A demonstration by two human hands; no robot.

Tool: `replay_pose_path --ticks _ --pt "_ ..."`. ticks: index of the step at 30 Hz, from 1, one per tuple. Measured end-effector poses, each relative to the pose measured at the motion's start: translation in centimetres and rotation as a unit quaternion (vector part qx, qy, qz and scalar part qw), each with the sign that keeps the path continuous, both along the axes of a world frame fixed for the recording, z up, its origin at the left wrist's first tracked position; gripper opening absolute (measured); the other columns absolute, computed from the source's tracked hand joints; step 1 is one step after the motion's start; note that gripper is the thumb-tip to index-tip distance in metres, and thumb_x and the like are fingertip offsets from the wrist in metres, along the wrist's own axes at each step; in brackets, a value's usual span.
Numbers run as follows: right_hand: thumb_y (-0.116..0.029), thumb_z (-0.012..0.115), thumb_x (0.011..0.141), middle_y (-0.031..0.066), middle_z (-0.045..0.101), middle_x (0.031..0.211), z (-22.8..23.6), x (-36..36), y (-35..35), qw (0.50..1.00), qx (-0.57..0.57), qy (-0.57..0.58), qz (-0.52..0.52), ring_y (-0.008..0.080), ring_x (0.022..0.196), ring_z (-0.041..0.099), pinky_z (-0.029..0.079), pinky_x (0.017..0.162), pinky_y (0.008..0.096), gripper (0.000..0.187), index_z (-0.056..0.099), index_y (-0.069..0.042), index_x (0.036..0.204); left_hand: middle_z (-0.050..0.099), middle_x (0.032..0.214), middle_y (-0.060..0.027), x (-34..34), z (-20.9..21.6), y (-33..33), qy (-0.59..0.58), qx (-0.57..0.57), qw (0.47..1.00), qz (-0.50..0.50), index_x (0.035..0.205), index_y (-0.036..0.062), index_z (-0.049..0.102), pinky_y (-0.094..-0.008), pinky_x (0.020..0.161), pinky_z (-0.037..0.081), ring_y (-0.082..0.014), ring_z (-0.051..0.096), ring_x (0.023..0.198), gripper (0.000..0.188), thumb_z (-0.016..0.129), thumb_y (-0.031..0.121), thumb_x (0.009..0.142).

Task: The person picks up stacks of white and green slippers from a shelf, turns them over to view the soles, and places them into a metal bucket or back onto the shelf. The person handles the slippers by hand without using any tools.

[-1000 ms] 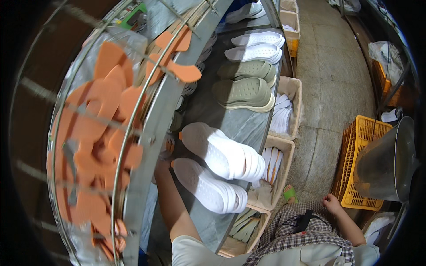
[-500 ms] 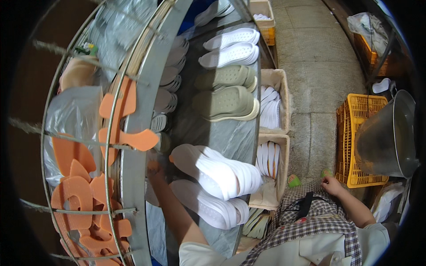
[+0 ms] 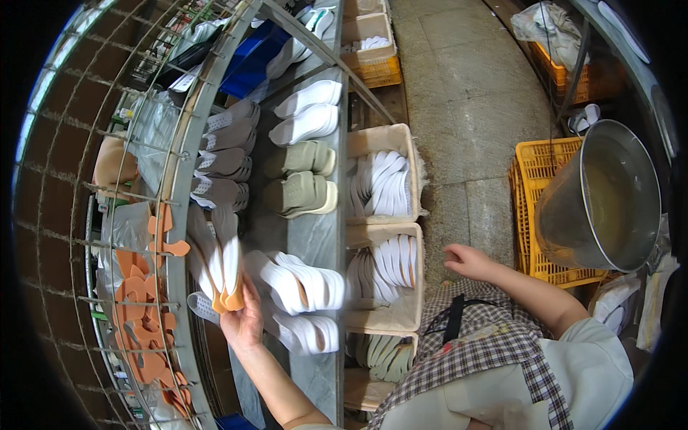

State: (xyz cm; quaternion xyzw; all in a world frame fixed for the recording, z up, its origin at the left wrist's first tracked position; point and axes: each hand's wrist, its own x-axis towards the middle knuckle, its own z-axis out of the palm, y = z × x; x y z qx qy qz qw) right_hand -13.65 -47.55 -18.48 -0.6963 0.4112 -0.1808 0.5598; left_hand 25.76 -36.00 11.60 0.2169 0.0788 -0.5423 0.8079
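My left hand (image 3: 244, 322) grips a small bundle of white and orange insoles (image 3: 218, 261) that fan upward beside the wire rack. Just right of it, a pair of white slip-on shoes (image 3: 297, 283) lies on the grey belt (image 3: 315, 233). Two olive-green shoes (image 3: 301, 179) and another white pair (image 3: 308, 111) lie farther along the belt. My right hand (image 3: 466, 259) hovers open over my checked apron, next to a box of white insoles (image 3: 387, 269), holding nothing.
A wire rack (image 3: 136, 287) at the left holds orange insoles in plastic bags. Grey insoles (image 3: 226, 154) line the belt's left edge. Boxes of white insoles (image 3: 383, 179) flank the belt. A large metal bucket (image 3: 602, 197) and yellow crates (image 3: 537, 208) stand at right.
My left hand has drawn away from the rack and now holds a bundle of insoles up beside the white shoes. The view has swung further along the belt.
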Motion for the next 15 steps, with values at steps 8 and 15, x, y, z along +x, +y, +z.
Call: replay_pose_path --ticks 8,15 --pt "-0.028 0.060 0.088 0.0081 0.059 0.114 8.1 0.4 -1.9 0.956 0.138 -0.258 -0.003 0.0175 0.106 0.055 0.046 0.087 0.0337 0.044 0.048 -0.006 0.124 0.044 0.126 -0.0267 -14.7 -2.1 -3.2 0.034 -0.008 0.986 -0.165 0.127 -0.0045 0.042 -0.0479 0.090 0.051 -0.0392 0.047 0.117 0.052 0.058 0.025 0.088" --pt "-0.060 0.043 0.088 0.0095 0.037 0.142 13.3 -0.4 -3.5 0.686 0.442 -0.577 0.034 0.0208 0.124 0.042 0.033 0.103 0.0385 0.078 0.020 -0.012 0.144 0.050 0.126 -0.0232 -25.2 -10.1 -2.4 0.032 0.092 0.967 -0.237 0.126 -0.0047 0.046 -0.0441 0.094 0.049 -0.0367 0.049 0.116 0.045 0.053 0.021 0.090"
